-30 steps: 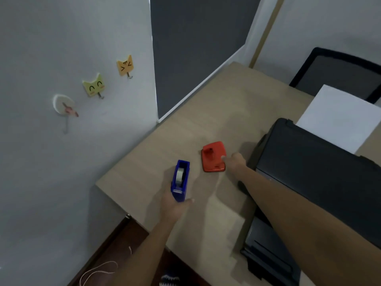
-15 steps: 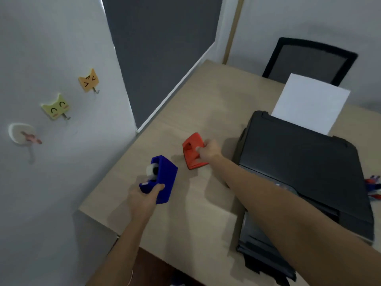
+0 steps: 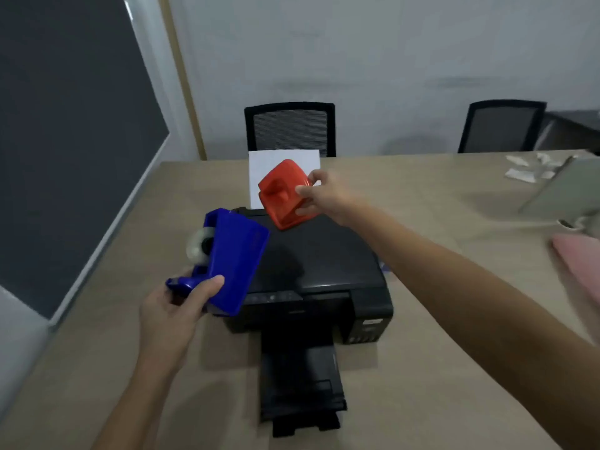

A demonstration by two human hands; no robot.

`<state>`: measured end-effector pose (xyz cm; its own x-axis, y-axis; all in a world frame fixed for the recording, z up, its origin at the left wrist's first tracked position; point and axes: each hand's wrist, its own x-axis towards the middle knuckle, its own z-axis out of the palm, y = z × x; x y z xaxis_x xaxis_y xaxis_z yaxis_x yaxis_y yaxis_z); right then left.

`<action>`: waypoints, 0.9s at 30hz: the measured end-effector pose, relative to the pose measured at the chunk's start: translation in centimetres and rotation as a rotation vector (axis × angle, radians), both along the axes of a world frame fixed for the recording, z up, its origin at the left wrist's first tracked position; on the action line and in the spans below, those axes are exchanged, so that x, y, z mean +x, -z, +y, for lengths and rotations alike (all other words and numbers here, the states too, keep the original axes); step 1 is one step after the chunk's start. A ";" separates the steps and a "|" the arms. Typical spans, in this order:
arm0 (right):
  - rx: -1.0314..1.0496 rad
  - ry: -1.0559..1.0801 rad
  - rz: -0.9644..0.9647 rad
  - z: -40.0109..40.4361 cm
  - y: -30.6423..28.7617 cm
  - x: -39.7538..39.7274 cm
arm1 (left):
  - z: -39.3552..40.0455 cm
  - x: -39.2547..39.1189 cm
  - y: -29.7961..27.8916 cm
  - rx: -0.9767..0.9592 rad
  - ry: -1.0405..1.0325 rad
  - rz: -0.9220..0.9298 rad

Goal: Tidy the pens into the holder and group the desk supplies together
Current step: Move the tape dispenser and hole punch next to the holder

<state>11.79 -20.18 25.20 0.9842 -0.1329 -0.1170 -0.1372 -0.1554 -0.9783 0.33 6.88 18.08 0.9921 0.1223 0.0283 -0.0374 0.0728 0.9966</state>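
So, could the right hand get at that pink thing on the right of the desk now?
Probably not yet: the right hand is shut on the red hole punch, held above the printer. The desk between it and the pink item looks bare.

printer (image 3: pixel 311 264) mid-desk (image 3: pixel 422 196); paper (image 3: pixel 259 164) behind it; chair (image 3: pixel 290 128) beyond desk

printer (image 3: pixel 311 271) – blocks desk centre | paper (image 3: pixel 259 167) upright behind it | bare desk (image 3: pixel 422 196) right – open

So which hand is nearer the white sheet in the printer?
Right. The right hand holds the red hole punch directly in front of the sheet; the left hand holds the blue tape dispenser lower left.
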 end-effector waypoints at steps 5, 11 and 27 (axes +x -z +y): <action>0.093 0.194 0.008 -14.9 -0.2 -4.1 | -14.6 -2.3 -0.3 0.026 0.210 -0.058; 0.169 0.307 0.111 -29.1 3.6 -7.7 | -29.6 -7.1 3.8 0.037 0.348 0.137; 0.041 0.510 0.416 -35.6 22.9 -9.7 | -43.8 -4.8 17.7 0.391 -0.098 0.463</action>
